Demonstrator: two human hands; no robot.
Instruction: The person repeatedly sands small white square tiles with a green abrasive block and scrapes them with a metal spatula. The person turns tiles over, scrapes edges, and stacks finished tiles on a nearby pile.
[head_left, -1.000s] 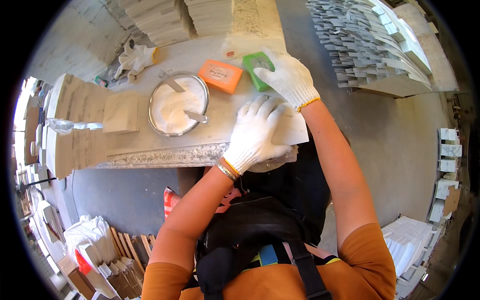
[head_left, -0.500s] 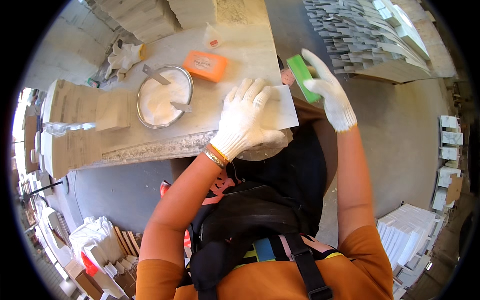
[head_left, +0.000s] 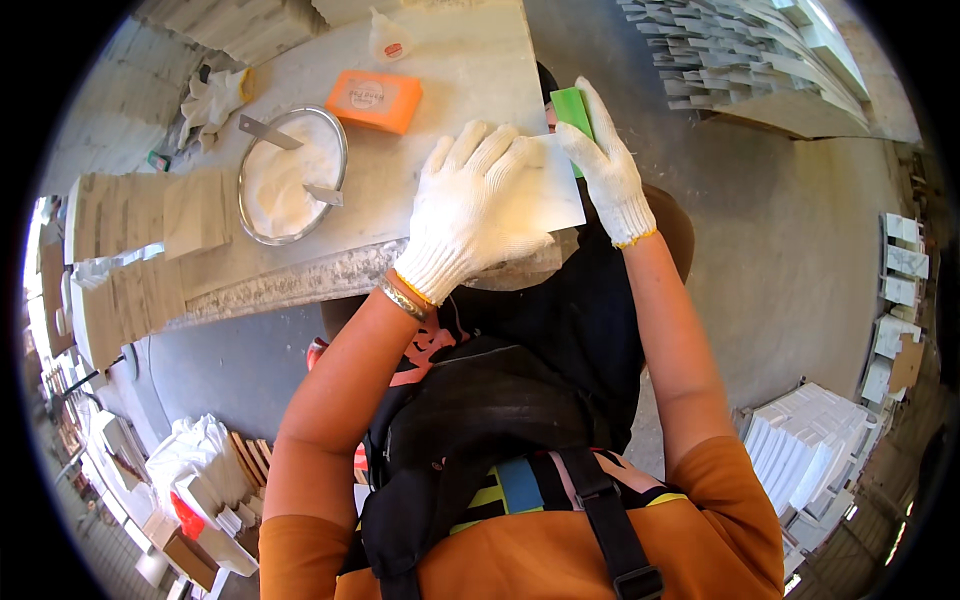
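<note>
My left hand (head_left: 468, 205), in a white knit glove, lies flat with fingers stretched out, pressing a thin white stone tile (head_left: 562, 195) onto the worktable. The tile's right end juts past the table edge; its left part is hidden under the palm. In my gloved right hand (head_left: 612, 180) is a green sanding pad (head_left: 574, 108), gripped between thumb and fingers. The pad meets or nearly meets the tile's right edge; contact is hard to make out.
An orange sanding pad (head_left: 375, 101) lies on the worktable (head_left: 450, 60). Left of it, a round metal pan (head_left: 343, 165) holds white powder and two metal scrapers. Spare gloves (head_left: 212, 100) lie farther left, near stacked tiles (head_left: 115, 225). More tiles (head_left: 740, 75) are stacked at the right.
My right hand has brought the green sanding pad leftward to the tile's right edge. My left hand stays flat on the tile. The whole view has shifted slightly.
</note>
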